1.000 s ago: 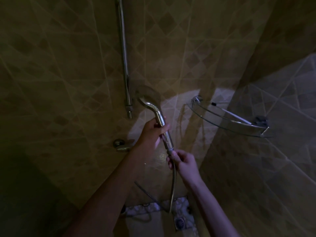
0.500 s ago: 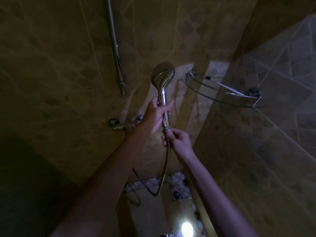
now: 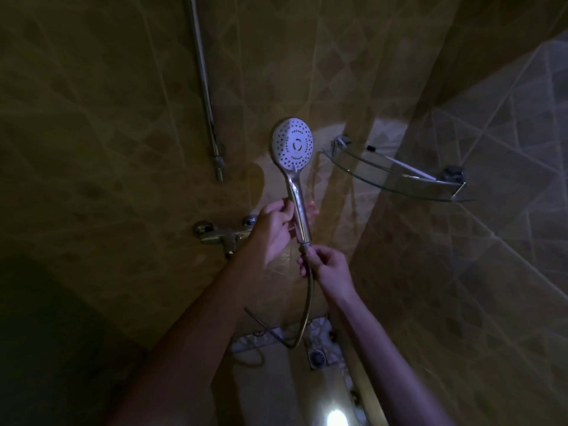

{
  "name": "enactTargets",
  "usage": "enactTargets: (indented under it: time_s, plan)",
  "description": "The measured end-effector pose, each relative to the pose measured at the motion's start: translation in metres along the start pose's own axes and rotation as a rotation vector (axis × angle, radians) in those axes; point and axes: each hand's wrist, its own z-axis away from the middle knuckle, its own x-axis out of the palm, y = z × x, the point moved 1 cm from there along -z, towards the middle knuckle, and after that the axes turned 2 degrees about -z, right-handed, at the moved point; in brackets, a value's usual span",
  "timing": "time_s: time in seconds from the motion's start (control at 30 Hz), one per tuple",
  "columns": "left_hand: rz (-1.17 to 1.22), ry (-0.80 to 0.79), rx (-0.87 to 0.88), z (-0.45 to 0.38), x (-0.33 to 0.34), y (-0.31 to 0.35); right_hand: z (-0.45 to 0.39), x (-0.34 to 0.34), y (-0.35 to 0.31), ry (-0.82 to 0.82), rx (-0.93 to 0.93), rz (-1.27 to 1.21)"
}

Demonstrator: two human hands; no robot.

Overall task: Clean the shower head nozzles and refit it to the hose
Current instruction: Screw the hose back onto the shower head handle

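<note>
Upright before the tiled wall, the shower head (image 3: 293, 145) faces you, its chrome handle clasped by your left hand (image 3: 274, 230); your right hand (image 3: 329, 265) pinches the hose (image 3: 308, 305) nut just below. Likely light, rigid and slick: keep to the handle.

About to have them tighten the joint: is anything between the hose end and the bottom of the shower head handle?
Nothing visible. The left hand grips the shower head by its handle, the right hand pinches the hose at its connector, which meets the handle's base. Dim light hides the thread itself.
</note>
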Motion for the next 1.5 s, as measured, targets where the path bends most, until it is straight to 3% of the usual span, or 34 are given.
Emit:
enactTargets:
  time_s: [0.1, 0.27, 0.37, 0.6, 0.7, 0.93, 1.17, 1.5]
  plan:
    - [0.001, 0.037, -0.012, 0.003, 0.012, 0.001, -0.001, 0.001, 0.000, 0.064, -0.021, 0.063]
    - [-0.122, 0.130, 0.044, 0.000, 0.020, -0.003, 0.000, 0.000, -0.005, 0.016, -0.025, 0.043]
    - [-0.172, 0.108, 0.027, -0.004, 0.020, 0.000, 0.001, -0.002, -0.002, -0.003, -0.007, -0.022]
    - [0.049, 0.037, -0.033, 0.001, 0.019, -0.001, -0.002, -0.006, -0.006, -0.039, -0.041, -0.010]
    - [-0.023, 0.070, -0.060, -0.001, 0.022, 0.000, -0.003, -0.003, -0.009, -0.003, -0.073, 0.028]
    - [-0.270, 0.212, 0.059, 0.000, 0.022, -0.003, -0.001, -0.004, -0.009, -0.027, -0.034, 0.026]
    - [0.088, 0.047, -0.061, 0.005, 0.018, -0.003, -0.002, -0.007, -0.004, -0.079, 0.003, -0.036]
    - [-0.411, 0.366, 0.028, -0.006, 0.033, -0.007, 0.001, -0.002, -0.001, -0.043, 0.011, -0.012]
